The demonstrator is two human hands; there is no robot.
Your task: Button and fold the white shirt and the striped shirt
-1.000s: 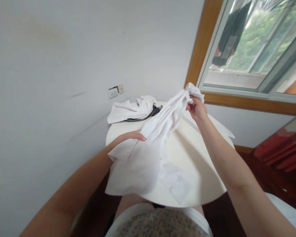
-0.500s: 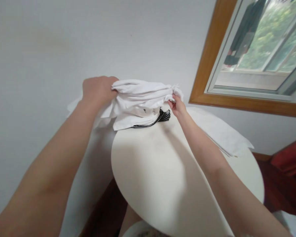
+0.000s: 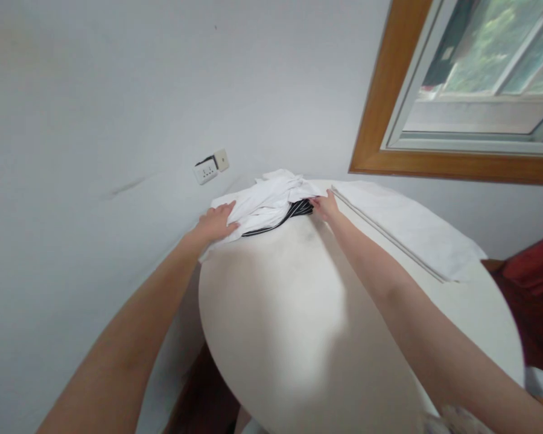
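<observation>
A crumpled white garment lies in a heap at the far left of the round table, against the wall. Black fabric with white stripes shows from under its near right edge. My left hand rests open on the garment's left end, fingers spread over the cloth. At the right end, my right hand touches the edge of the heap beside the striped fabric. Its thumb stands apart from the fingers, and the fingertips are partly hidden.
A folded white cloth lies on the right side of the white table. A wall socket is behind the heap. The wooden window frame stands at the right, with red fabric below it.
The white garment, held up between both hands before, is now down on the table in a heap. My left hand has lowered and spread its fingers; the right has let go of the raised cloth.
</observation>
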